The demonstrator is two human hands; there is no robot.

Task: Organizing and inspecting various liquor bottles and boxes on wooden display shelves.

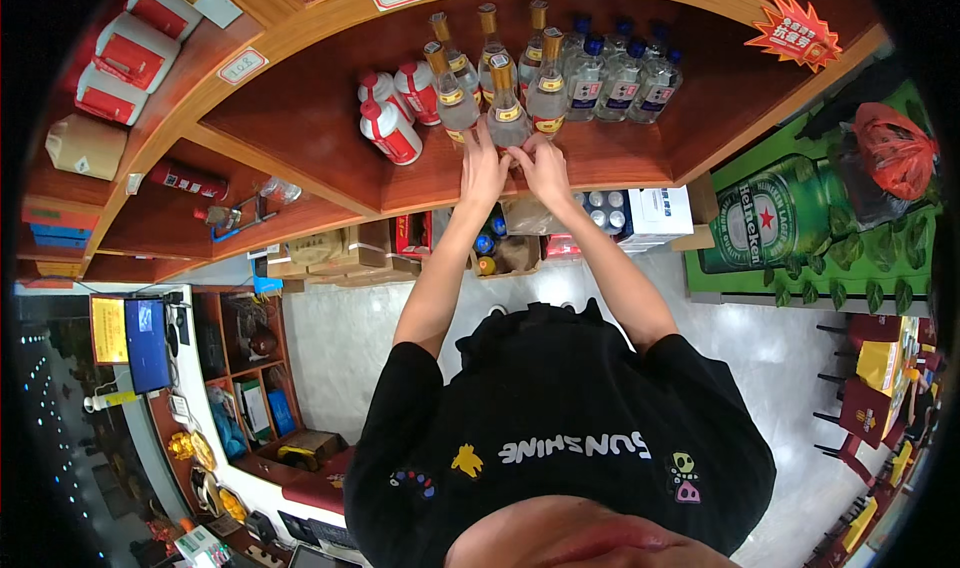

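Both hands reach into a wooden shelf compartment [300,117]. My left hand [484,166] is at the lower left side of the front clear glass liquor bottle [508,121], which has a gold cap and red-and-yellow label. On the bottle's lower right is my right hand [545,169], and the fingers of both hands meet near its base, partly covering it. Matching bottles crowd close around, one at the left [454,102] and one at the right [547,95]. All of them stand upright.
White bottles with red labels [391,129] stand left of the group; blue-capped clear bottles [622,80] stand right. Below the shelf front are cartons [352,245], an open box [517,256] and packed cans [606,211]. A green Heineken-printed counter [757,215] bounds the right side.
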